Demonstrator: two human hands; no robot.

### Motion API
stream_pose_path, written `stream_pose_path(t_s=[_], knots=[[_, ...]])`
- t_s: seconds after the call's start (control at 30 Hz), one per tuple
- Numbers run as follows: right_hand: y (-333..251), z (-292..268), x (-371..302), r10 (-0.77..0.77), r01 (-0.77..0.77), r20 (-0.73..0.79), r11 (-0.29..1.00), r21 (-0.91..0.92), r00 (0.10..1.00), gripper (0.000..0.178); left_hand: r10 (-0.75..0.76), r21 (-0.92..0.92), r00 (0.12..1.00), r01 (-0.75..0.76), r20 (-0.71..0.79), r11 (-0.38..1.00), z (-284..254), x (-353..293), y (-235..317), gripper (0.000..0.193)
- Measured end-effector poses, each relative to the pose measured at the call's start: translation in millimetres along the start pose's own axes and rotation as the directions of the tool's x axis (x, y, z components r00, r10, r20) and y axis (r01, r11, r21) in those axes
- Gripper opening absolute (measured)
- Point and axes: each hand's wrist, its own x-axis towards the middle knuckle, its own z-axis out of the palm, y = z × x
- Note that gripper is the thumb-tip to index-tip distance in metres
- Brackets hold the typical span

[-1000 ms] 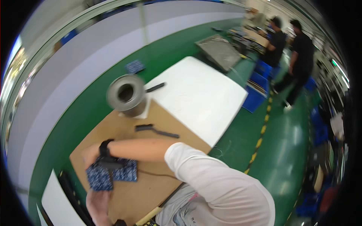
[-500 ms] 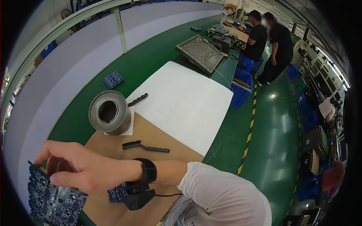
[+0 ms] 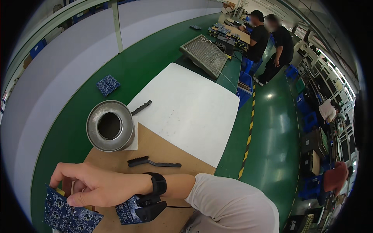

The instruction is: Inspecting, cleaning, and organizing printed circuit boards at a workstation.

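The fingers of our right hand (image 3: 93, 188) clamp one circuit board (image 3: 72, 215), lower left — a second board (image 3: 127, 212) on the brown sheet (image 3: 149, 140) and a third board (image 3: 108, 85) on the counter (image 3: 145, 58) lie unheld, left hand unseen.

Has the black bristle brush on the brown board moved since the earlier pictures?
No; judged against the round grey metal can, the black bristle brush stayed put.
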Motion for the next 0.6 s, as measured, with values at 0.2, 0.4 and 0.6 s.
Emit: stream_pose_path(t_s=[0.2,0.4,0.6], knots=[[7.7,-1.1,4.2,0.002,-0.002,-0.002,1.000,-0.017,1.000,0.031,0.402,0.038,0.915,-0.403,0.036,0.914,-33.3,18.0,-58.9,0.043],[-0.7,10.0,11.4,-0.013,0.013,0.035,1.000,0.026,0.999,0.032,0.739,0.355,0.668,-0.714,0.085,0.604,-37.3,10.6,-39.2,0.049],[-2.2,1.0,1.0,0.012,-0.015,0.025,0.994,0.105,1.000,0.034,0.640,0.241,0.768,-0.622,0.005,0.745,-16.8,5.8,-38.3,0.049]])
